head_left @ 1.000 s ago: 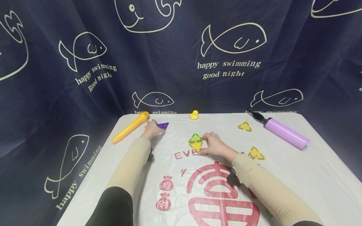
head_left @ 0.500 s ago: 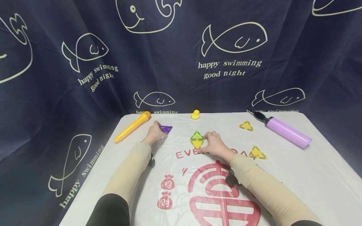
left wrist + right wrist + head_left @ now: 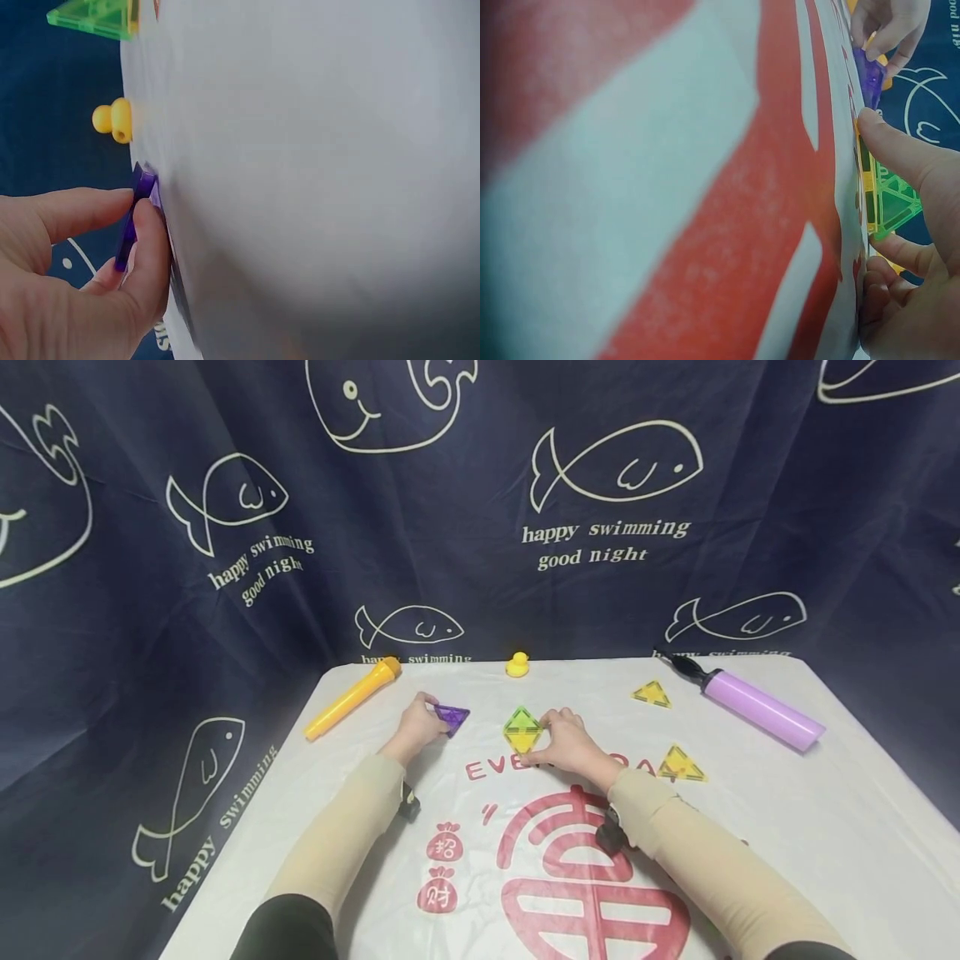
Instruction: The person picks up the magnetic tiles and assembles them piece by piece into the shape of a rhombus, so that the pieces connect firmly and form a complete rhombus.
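Note:
In the head view my left hand pinches a translucent purple triangular magnetic tile by its left side. The left wrist view has thumb and fingers on either side of that purple tile, seen edge-on near the tabletop. To its right, my right hand holds a yellow triangular magnetic tile between thumb and forefinger. A green triangular tile adjoins the yellow one along an edge. Seen from the right wrist, the green tile rises from the yellow tile. A gap separates purple from green.
Two more yellow triangular tiles lie to the right, the nearer tile close to my right sleeve. A yellow toy duck stands at the back edge. An orange toy microphone lies left, a purple hand pump right.
My left hand has brought the purple tile rightward and slightly nearer, toward the green and yellow pair, and the tile has turned. The right hand has stayed nearly still.

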`<state>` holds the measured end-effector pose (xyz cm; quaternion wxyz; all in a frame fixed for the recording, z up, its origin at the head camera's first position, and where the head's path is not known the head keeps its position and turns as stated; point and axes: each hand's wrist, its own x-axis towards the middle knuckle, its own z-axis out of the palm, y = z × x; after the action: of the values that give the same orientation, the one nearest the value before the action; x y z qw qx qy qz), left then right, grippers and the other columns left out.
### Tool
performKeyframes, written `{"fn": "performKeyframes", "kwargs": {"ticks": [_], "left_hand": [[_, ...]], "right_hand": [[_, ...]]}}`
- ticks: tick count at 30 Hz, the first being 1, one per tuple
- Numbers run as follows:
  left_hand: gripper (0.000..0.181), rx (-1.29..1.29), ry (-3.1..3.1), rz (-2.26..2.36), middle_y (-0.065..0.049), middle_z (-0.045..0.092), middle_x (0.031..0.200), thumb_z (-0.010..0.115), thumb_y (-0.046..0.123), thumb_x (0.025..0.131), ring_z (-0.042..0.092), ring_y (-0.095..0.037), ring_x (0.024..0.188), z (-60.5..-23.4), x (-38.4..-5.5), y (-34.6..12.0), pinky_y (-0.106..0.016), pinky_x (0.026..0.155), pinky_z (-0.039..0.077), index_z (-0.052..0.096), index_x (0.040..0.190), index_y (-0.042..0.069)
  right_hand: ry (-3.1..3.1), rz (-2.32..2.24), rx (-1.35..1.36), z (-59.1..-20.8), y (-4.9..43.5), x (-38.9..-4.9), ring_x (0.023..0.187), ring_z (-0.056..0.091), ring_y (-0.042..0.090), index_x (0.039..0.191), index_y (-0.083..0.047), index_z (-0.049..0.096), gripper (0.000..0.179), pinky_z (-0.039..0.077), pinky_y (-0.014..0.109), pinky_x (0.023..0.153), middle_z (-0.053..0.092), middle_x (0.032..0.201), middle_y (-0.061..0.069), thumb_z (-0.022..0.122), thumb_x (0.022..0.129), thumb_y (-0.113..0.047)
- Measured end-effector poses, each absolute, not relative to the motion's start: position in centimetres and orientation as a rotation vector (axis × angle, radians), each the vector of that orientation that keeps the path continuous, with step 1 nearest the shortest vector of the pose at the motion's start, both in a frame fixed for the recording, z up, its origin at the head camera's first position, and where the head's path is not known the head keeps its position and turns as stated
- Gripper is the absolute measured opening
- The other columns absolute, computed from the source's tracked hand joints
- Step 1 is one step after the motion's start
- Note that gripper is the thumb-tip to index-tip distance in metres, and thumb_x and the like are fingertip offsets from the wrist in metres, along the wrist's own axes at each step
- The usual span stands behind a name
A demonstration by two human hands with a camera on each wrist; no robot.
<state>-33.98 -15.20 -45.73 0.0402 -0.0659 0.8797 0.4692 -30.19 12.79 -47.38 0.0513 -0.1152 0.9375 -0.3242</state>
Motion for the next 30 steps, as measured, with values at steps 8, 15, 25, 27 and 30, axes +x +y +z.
{"fn": "performKeyframes", "kwargs": {"ticks": [8, 15, 25, 27, 30], "left_hand": [[0.054, -0.142, 2.476, 1.624, -0.02, 0.064, 0.101, 0.071, -0.017, 0.08, 0.064, -0.022, 0.074, -45.5, -32.3, -13.7, -0.031, 0.067, 0.061, 0.047, 0.127, -0.002], [0.055, -0.107, 2.323, 1.708, -0.022, 0.056, 0.103, 0.068, -0.021, 0.078, 0.07, -0.037, 0.088, -45.5, -31.1, -11.9, -0.036, 0.071, 0.063, 0.046, 0.127, -0.006], [0.05, -0.075, 2.236, 1.719, -0.024, 0.056, 0.105, 0.068, -0.019, 0.079, 0.071, -0.033, 0.079, -45.8, -30.5, -10.0, -0.035, 0.071, 0.063, 0.049, 0.124, -0.009], [0.05, -0.076, 2.231, 1.726, -0.024, 0.056, 0.106, 0.068, -0.019, 0.079, 0.07, -0.032, 0.078, -45.7, -30.4, -9.7, -0.035, 0.071, 0.063, 0.049, 0.124, -0.009], [0.049, -0.08, 2.232, 1.736, -0.022, 0.057, 0.105, 0.069, -0.019, 0.08, 0.07, -0.031, 0.077, -45.8, -30.2, -9.1, -0.034, 0.07, 0.063, 0.05, 0.124, -0.009]], "right_hand": [[2.853, -0.979, -0.332, -47.4, 12.7, -30.1, 0.108, 0.046, 0.031, 0.13, 0.004, 0.055, 0.082, 0.048, 0.045, 0.096, 0.052, 0.116, 0.015, 0.093, 0.073, -0.041], [2.865, -0.968, -0.337, -47.6, 12.7, -30.3, 0.11, 0.046, 0.032, 0.13, 0.004, 0.055, 0.082, 0.047, 0.046, 0.098, 0.052, 0.118, 0.016, 0.092, 0.073, -0.041], [2.894, -0.966, -0.354, -47.7, 12.6, -30.3, 0.106, 0.047, 0.031, 0.124, 0.004, 0.056, 0.081, 0.048, 0.045, 0.093, 0.053, 0.113, 0.015, 0.093, 0.071, -0.046], [2.895, -0.962, -0.352, -47.7, 12.6, -30.3, 0.105, 0.047, 0.031, 0.124, 0.003, 0.056, 0.081, 0.048, 0.044, 0.092, 0.053, 0.113, 0.015, 0.093, 0.071, -0.046], [2.898, -0.948, -0.348, -47.7, 12.6, -30.3, 0.105, 0.046, 0.03, 0.124, 0.003, 0.056, 0.082, 0.048, 0.043, 0.092, 0.052, 0.112, 0.014, 0.092, 0.071, -0.047]]}}
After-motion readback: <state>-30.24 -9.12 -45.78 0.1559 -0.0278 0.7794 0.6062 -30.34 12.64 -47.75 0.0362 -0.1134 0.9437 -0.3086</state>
